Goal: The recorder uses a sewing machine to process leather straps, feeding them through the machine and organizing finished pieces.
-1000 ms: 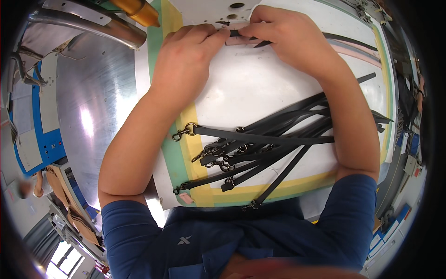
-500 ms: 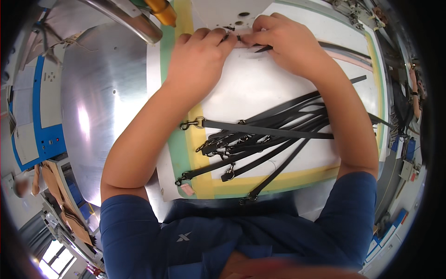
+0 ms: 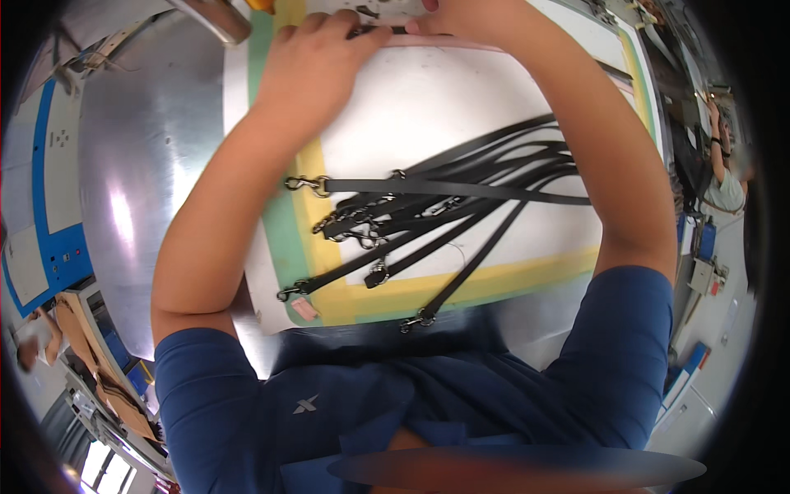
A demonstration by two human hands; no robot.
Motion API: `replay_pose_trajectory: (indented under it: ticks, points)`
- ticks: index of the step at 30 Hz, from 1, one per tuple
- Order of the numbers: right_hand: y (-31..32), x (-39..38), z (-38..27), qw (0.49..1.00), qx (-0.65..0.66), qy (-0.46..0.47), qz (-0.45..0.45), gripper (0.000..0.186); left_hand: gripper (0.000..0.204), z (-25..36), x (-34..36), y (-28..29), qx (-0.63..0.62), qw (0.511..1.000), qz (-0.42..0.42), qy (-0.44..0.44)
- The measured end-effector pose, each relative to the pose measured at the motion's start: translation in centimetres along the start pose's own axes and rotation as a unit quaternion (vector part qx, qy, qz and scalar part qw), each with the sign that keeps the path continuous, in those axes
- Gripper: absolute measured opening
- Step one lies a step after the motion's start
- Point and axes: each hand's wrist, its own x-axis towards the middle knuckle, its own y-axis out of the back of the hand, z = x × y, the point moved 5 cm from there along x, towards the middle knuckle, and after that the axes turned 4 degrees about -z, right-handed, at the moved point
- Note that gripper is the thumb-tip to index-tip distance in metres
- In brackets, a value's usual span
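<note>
At the far edge of the white work surface [image 3: 428, 95], both my hands are on a narrow black strap [image 3: 400, 30] that lies along a pinkish strip [image 3: 448, 40]. My left hand [image 3: 317, 66] has its fingers bent over the strap's left part, thumb pointing right along it. My right hand [image 3: 473, 18] is closed on the strap farther right; the top of the picture cuts part of it off. Nearer to me lies a heap of black straps [image 3: 469, 188] with metal snap hooks [image 3: 306, 184] at their left ends. My right forearm covers the other ends.
Above my left hand a metal cylinder [image 3: 216, 18] and a yellow part [image 3: 261, 5] reach in. Yellow and green tape [image 3: 284, 247] borders the surface. A small pink scrap [image 3: 304, 308] lies near the front left corner. Other people [image 3: 728, 188] are at both sides.
The whole view has shifted, so hands and straps sit higher and farther left. My right hand has turned, and more of the strap and the pinkish strip shows between my hands.
</note>
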Motion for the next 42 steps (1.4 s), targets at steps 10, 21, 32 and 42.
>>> replay_pose_trajectory:
  ticks: [10,21,32,42]
  points:
    - [0.6,-5.8,12.2,0.991,-0.047,-0.126,-0.016,0.052,0.055,-0.4,-0.2,-0.6,0.032,0.999,0.002,0.009]
    - [1.1,-14.0,29.0,0.942,-0.092,-0.323,-0.024,0.064,0.059,-0.5,0.0,-0.7,0.020,0.999,-0.028,0.026]
    - [-1.2,-18.5,39.9,0.913,-0.125,-0.386,0.045,0.060,0.059,-0.7,0.0,-0.8,0.016,0.997,-0.059,0.045]
    - [-4.5,-21.6,30.3,0.943,-0.066,-0.264,0.192,0.030,0.062,0.1,0.0,-0.2,0.013,0.997,-0.056,0.043]
